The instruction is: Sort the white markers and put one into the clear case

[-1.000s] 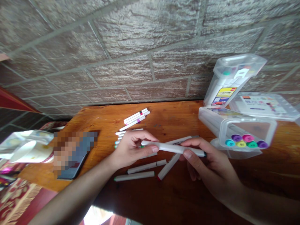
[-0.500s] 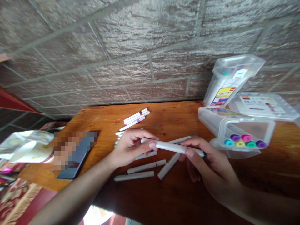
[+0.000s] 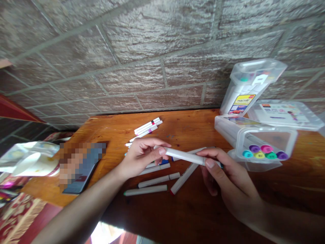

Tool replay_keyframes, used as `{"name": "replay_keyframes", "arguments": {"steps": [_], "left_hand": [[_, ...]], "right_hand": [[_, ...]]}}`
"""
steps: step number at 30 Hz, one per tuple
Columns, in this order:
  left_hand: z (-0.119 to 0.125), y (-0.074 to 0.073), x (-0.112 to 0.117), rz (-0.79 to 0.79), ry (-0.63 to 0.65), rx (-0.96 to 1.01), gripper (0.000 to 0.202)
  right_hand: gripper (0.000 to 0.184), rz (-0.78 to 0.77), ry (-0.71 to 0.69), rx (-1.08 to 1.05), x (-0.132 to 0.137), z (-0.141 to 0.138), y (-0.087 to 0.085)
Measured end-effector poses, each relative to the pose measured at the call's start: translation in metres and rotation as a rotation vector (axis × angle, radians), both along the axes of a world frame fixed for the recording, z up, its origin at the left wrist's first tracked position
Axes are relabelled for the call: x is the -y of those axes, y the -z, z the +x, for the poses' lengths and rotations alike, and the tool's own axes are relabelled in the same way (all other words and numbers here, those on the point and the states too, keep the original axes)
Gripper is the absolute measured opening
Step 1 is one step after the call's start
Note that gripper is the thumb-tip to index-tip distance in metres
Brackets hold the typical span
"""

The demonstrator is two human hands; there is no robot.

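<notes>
A white marker (image 3: 184, 156) is held level above the wooden table (image 3: 193, 206) by both hands. My left hand (image 3: 142, 157) pinches its left end between thumb and fingers. My right hand (image 3: 225, 178) grips its right end, where a dark teal cap tip shows. Under and around the hands lie several loose white markers (image 3: 152, 184), and a small bunch of markers (image 3: 148, 127) lies farther back.
At the right stand clear plastic marker cases: an open case (image 3: 264, 144) showing coloured marker ends, an upright case (image 3: 250, 84) against the brick wall (image 3: 142, 51), and a lid (image 3: 286, 113). A dark flat object (image 3: 81, 167) and a white bag (image 3: 27, 159) sit at the left.
Both hands have lifted the marker slightly and tilted its left end up; my left fingers have shifted onto its tip. More of the markers beneath have come into view.
</notes>
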State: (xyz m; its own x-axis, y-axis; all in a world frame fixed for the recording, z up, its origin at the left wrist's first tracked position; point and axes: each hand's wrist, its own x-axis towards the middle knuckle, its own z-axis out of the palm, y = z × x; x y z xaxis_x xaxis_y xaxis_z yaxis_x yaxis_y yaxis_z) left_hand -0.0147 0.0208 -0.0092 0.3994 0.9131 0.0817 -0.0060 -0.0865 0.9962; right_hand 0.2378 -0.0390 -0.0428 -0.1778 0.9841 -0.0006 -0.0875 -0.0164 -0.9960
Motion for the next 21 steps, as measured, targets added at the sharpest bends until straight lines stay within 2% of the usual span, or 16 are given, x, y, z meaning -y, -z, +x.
{"name": "replay_keyframes", "arguments": {"steps": [7,13,21], "left_hand": [[0.0002,0.0009,-0.0013,-0.006,0.036,0.020,0.019],[-0.0014,0.0049,-0.0027,-0.008,0.016,0.041,0.022],[-0.0040,0.0065,-0.0048,-0.100,0.018,0.086,0.026]], "right_hand": [[0.029,0.024,0.010,0.005,-0.0015,-0.0019,-0.0010],[0.024,0.049,0.037,-0.071,-0.0024,-0.0032,-0.0021],[0.024,0.026,0.022,-0.111,0.0005,-0.0009,-0.0060]]}}
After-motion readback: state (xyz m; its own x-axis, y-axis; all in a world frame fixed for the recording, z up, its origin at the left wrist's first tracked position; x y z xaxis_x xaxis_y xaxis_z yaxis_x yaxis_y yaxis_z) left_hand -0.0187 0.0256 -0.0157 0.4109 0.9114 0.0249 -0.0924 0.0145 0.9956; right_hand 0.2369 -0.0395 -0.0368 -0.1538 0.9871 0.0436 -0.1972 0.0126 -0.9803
